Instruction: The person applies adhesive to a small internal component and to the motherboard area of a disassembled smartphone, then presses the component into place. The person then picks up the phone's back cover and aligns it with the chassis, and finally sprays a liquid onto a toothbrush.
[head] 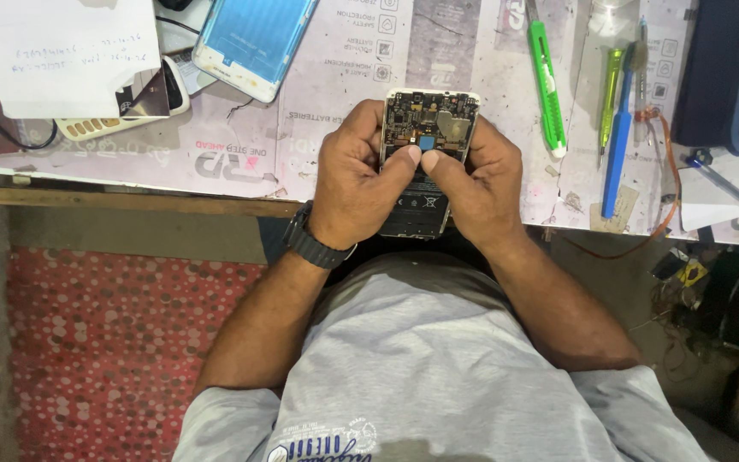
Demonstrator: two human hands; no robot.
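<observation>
At the bottom of the frame a grey shirt (pixel 438 368) fills the near view, with both forearms rising from it toward the centre. To the lower left lies a red dotted mat (pixel 113 342) on the floor. The left hand (pixel 354 184), with a black watch (pixel 314 244) on its wrist, and the right hand (pixel 476 184) meet at the centre of the frame around an opened phone (pixel 429 115). Both hands are wrapped around its lower half, fingers behind it and thumbs in front. The two thumb tips press together on a small blue part (pixel 428 143) on the circuit board; whether they pinch it or only push on it is hard to tell from here. The phone sits just above the near edge of the table (pixel 327 94), its upper half with the bare board showing above the thumbs.

Further up, at the right of the frame, a green cutter knife (pixel 547 81) lies well apart from the hands, and beyond it a blue pen (pixel 619 145). At the upper left, a white phone frame (pixel 254 38) with a blue sheet rests beside a sheet of white paper (pixel 66 51).
</observation>
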